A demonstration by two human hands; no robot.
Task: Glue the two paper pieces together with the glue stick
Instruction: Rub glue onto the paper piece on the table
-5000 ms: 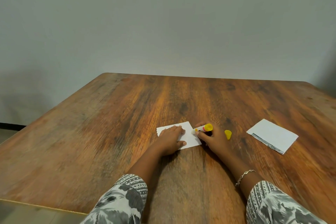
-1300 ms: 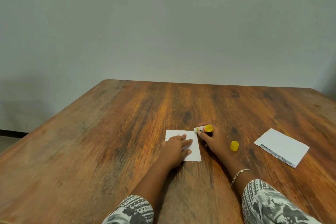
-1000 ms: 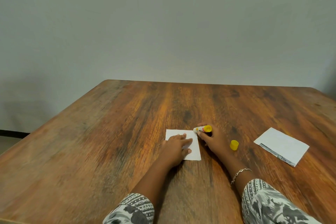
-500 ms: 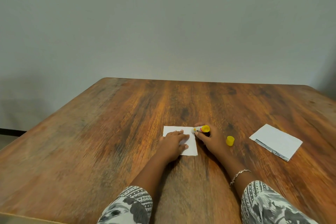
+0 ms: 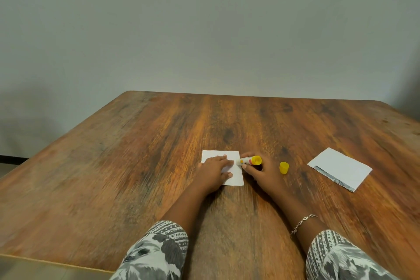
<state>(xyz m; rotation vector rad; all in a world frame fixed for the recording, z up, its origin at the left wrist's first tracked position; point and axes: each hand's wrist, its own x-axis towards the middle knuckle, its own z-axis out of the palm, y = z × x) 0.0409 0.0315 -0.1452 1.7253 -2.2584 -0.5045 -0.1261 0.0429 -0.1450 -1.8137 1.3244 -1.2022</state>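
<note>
**Operator:** While the left hand [image 5: 213, 171] lies flat, fingers spread, on the white paper piece [image 5: 235, 171], what can fail?

**Technician:** The right hand [image 5: 261, 174] is closed around the glue stick [image 5: 249, 161], whose tip meets the paper's right edge beside the left fingertips. Judged risk: a stroke running off that edge smears glue onto the desk [image 5: 159, 154]; a stroke towards the fingertips glues them or drags the sheet askew. Lifting the left hand early would likely let the paper slide or curl.

**Operator:** Clearance?

**Technician:** The yellow cap [image 5: 283, 167] stands just right of the right hand; a wide sweep could knock it. The second paper piece [image 5: 341, 169] lies well right of the cap, apart from everything. Beyond and left of the white paper the desk is bare, all desk edges far off.
</note>
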